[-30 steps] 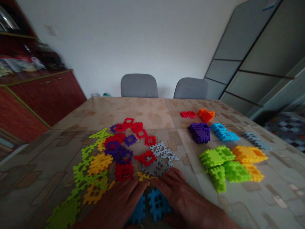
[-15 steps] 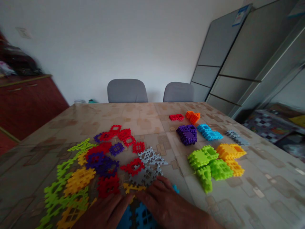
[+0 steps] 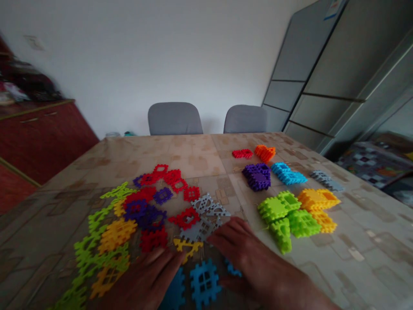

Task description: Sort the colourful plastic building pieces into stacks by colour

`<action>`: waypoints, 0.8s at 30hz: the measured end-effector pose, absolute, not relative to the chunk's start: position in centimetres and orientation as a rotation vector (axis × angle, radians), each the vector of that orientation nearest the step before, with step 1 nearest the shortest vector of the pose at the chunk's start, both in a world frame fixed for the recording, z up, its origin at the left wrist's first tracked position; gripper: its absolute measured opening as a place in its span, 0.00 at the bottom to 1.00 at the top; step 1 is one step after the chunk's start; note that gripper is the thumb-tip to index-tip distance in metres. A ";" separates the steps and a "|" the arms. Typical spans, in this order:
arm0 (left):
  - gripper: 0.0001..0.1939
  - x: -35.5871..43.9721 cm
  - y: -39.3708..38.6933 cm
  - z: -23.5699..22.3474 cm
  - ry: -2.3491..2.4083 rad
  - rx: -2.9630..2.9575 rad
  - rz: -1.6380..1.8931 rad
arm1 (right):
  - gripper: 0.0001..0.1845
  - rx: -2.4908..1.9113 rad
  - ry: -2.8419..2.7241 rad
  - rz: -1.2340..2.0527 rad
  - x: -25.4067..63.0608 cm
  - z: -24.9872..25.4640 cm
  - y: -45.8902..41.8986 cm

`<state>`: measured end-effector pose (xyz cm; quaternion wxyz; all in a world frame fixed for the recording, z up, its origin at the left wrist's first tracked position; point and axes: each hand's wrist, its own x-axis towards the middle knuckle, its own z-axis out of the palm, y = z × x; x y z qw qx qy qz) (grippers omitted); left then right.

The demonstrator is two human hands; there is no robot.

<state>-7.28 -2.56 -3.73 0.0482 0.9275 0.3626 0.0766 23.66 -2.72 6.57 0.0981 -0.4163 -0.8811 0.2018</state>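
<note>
The windowed blue tile [image 3: 205, 282] is lying flat between the person's hands, toward the near edge of the bench [image 3: 180, 150] — that edge is staying out of view. A plain blue tile [image 3: 176, 290] is lying just left of it, partly hidden by the left hand [image 3: 151, 275], and a blue piece [image 3: 232, 269] is showing beside the right hand [image 3: 243, 247]. The left hand is lying palm down, fingers close together; whether it is gripping anything, I cannot tell. The right hand is resting loosely open, its thumb by the windowed tile's right side and its fingertips at the gray pieces [image 3: 195, 232]. A yellow piece [image 3: 187, 246] is lying just beyond. Green stacks [image 3: 274, 207] are standing toward the bench's right edge.

The tile is looking like light, stiff plastic, probably smooth yet hard to break. Lying so flat, it is likely offering little to pinch — its toothed rim, taken at opposite sides, is seeming the best hold; the thin window bars are seeming weaker.
</note>
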 end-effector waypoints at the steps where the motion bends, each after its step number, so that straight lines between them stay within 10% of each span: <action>1: 0.40 -6.9 -2.7 -3.1 1.110 2.830 0.230 | 0.21 -1.273 -2.589 0.558 24.3 6.9 -2.6; 14: 0.35 -0.3 -3.0 2.4 0.963 2.918 0.248 | 0.14 -1.482 -2.532 0.622 27.7 7.1 -3.7; 24: 0.40 0.2 -3.1 0.1 0.973 3.037 0.345 | 0.32 -1.545 -2.502 0.850 27.7 7.0 -3.9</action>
